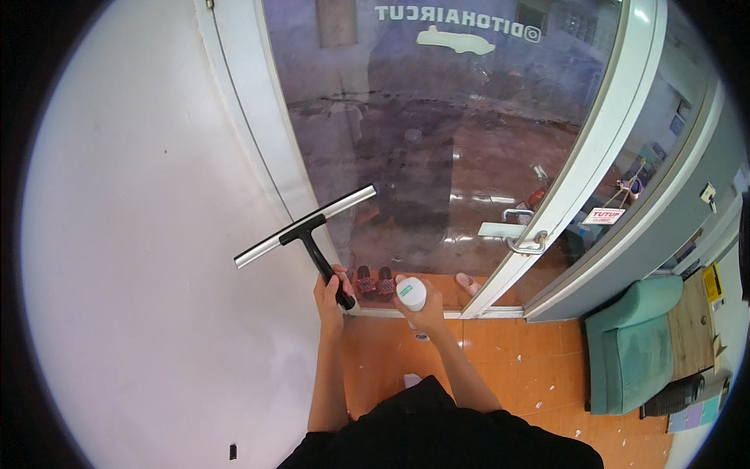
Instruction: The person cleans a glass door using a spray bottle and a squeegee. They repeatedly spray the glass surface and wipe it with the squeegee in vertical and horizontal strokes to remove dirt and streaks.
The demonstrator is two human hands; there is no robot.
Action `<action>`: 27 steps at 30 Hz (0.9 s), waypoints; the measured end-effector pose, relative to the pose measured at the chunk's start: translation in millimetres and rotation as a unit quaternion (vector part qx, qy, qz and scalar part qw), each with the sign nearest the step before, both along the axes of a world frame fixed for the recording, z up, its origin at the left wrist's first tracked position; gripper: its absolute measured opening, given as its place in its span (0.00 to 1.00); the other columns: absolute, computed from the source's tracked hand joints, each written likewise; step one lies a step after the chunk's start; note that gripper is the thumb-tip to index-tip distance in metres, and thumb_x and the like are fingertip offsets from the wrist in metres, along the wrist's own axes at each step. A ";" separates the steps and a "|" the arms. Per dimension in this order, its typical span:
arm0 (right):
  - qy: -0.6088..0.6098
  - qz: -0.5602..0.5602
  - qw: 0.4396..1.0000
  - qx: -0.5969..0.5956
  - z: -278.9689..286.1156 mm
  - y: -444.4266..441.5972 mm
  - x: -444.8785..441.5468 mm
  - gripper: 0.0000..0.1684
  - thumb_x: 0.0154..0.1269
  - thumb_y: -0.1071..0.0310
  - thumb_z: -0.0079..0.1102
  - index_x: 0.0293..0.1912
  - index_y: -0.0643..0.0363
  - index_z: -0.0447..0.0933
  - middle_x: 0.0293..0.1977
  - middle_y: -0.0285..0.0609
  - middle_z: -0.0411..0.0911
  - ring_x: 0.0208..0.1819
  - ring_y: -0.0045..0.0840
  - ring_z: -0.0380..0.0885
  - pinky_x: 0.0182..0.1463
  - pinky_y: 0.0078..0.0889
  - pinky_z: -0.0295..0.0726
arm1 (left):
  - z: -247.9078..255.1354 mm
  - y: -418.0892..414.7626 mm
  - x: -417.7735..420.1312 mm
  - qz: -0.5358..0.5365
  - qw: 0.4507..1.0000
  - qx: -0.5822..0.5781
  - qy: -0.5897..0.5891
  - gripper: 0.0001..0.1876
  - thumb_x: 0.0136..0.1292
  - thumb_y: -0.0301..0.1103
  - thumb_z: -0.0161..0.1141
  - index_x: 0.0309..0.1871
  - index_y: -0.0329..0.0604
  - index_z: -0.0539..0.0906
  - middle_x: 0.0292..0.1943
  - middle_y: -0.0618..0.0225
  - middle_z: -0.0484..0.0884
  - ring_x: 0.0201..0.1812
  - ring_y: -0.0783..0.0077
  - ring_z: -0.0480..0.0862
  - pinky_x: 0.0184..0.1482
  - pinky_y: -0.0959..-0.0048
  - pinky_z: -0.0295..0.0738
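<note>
My left hand point(333, 292) is closed around the black handle of a window squeegee point(316, 225). Its long silver blade slants up to the right, in front of the white wall and the door frame. My right hand point(429, 311) grips a white bottle point(411, 294) with a rounded top and a small green mark; its lower part is mostly hidden by my fingers. Both hands are before the lower part of a glass door point(410, 176) with a white frame. The bottle is to the right of the squeegee handle, apart from it.
Metal door handles point(527, 243) are on the frame at the right. Patterned slippers point(375, 281) and a pink clog point(467, 284) lie beyond the glass. A green padded chair point(638, 349) stands at right on the orange tiled floor point(527, 375), where white scraps lie. A white wall point(146, 234) borders the left.
</note>
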State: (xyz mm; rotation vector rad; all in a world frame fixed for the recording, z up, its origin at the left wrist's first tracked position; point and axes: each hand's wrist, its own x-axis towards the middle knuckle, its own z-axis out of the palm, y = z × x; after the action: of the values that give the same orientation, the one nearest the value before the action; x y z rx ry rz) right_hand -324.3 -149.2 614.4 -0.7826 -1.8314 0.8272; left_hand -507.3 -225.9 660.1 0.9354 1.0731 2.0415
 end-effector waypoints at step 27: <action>-0.005 0.063 0.994 -0.091 -24.6 7.1 -38.3 0.23 0.41 0.75 0.64 0.41 0.63 0.69 0.34 0.43 0.76 0.39 0.30 0.76 0.43 0.31 0.73 | -44.5 -58.4 -20.6 0.123 0.988 -0.055 -0.076 0.13 0.67 0.40 0.48 0.37 0.37 0.72 0.17 0.74 0.64 0.18 0.82 0.64 0.22 0.80 0.62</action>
State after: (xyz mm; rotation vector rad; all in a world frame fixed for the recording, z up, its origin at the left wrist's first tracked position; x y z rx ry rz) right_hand -362.6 -142.1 589.8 -0.7912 -1.8469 1.0847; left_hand -527.9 -284.2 615.5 0.6046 1.2552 2.1853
